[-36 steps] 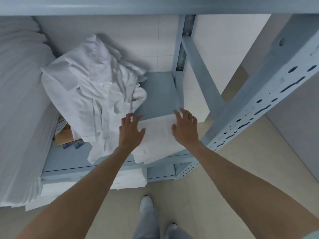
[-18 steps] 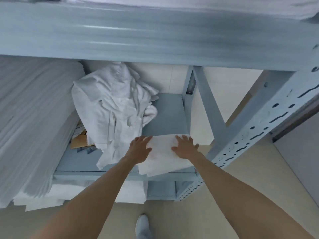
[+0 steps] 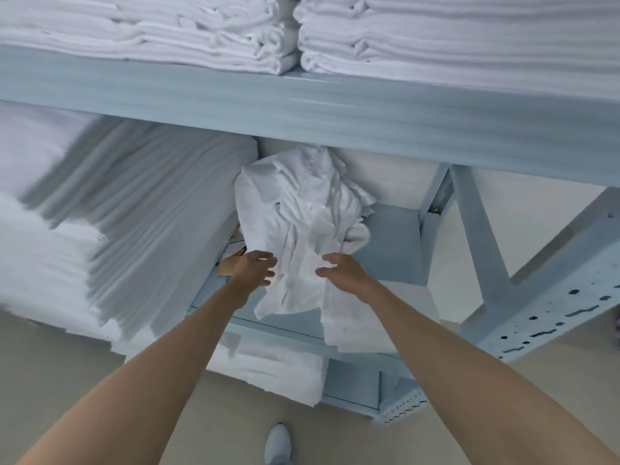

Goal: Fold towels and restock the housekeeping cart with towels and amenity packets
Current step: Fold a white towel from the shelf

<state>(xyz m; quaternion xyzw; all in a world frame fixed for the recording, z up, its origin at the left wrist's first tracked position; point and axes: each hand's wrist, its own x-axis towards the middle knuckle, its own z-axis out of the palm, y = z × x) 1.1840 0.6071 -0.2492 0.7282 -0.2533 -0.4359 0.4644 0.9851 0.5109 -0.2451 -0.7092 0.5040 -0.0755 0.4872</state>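
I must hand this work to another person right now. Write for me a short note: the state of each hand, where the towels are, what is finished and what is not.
Left hand: fingers loosely spread at the lower left edge of the crumpled towel pile; no clear grip.
Right hand: fingers half curled at the pile's lower right; whether it holds cloth cannot be told.
The pile lies on the middle shelf. One folded towel lies at the shelf's front edge, under the right forearm.
Stacks of folded towels fill the top shelf.
Done: one towel folded. Left: fold the pile, then restock; no cart or amenity packets are in view.
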